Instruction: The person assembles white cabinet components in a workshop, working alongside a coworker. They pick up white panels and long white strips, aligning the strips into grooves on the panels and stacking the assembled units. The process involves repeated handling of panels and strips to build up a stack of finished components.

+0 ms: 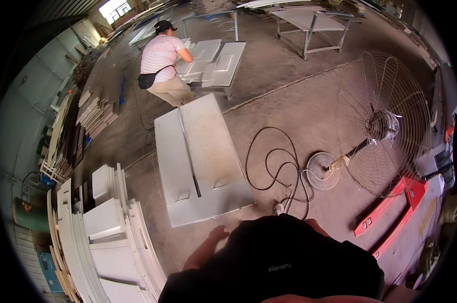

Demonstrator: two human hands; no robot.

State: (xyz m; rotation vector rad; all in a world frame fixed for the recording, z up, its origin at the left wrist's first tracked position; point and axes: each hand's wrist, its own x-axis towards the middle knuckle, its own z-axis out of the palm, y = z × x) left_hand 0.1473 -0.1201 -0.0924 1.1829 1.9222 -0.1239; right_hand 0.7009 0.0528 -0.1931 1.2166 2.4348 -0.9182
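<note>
Torso (276, 247) hides most of the right hand (316, 227), so its fingers' state cannot be told. The left hand (217, 235), nearer the grey panel (214, 151), has loosely parted fingers, seemingly empty. The panel lies just ahead, long axis running away, slightly leftward.

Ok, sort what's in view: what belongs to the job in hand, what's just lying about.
Likely the job:
- large pale panel with a dark slit, nearest the left hand
- white boards stacked at left, perhaps

Apparently just about:
- wire-caged fan
- red pallet jack
</note>
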